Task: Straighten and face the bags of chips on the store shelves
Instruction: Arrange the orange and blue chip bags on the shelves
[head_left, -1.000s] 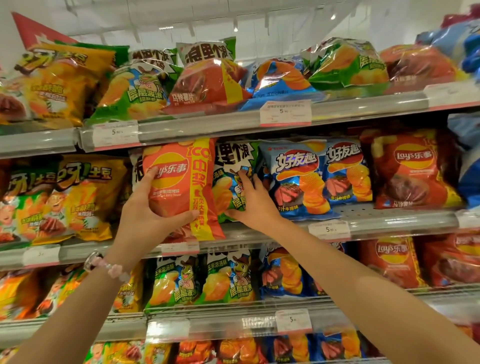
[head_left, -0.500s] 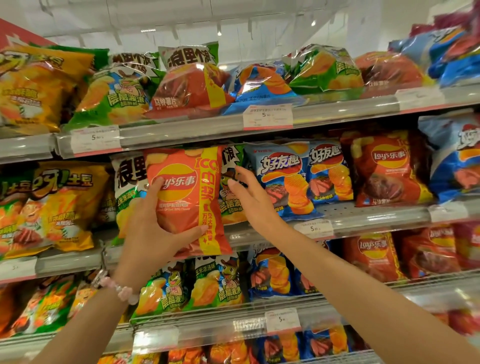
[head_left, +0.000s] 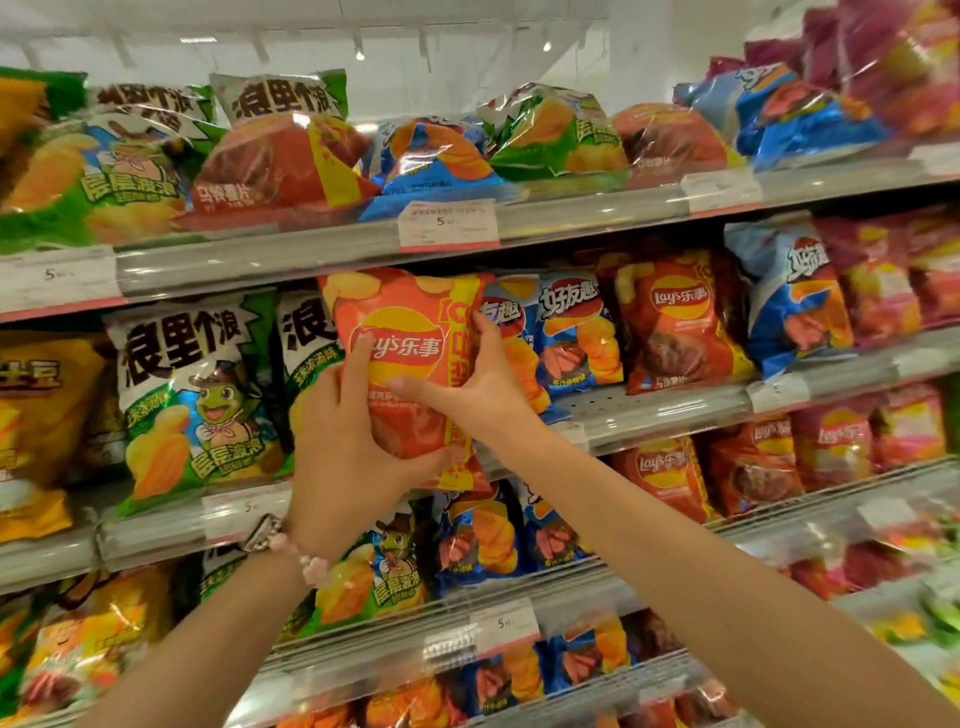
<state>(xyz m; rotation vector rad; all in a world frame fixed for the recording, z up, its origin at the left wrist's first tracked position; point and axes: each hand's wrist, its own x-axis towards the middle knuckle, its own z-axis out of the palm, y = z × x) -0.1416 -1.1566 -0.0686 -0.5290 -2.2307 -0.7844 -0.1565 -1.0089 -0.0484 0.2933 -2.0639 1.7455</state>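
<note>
Two hands' fingers clamped round the orange Lay's bag (head_left: 410, 332): left hand (head_left: 343, 447) underneath, right hand (head_left: 478, 395) alongside.

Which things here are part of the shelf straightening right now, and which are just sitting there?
In use: orange Lay's bag, left hand, right hand.
Just there: green frog bag, blue bag, red Lay's bag, price tag.

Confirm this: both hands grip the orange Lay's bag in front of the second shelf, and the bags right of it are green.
Not quite. In the head view both the left hand and right hand do grip the orange Lay's bag in front of the second shelf, but the bags right of it are blue; the green bags stand to its left.
</note>
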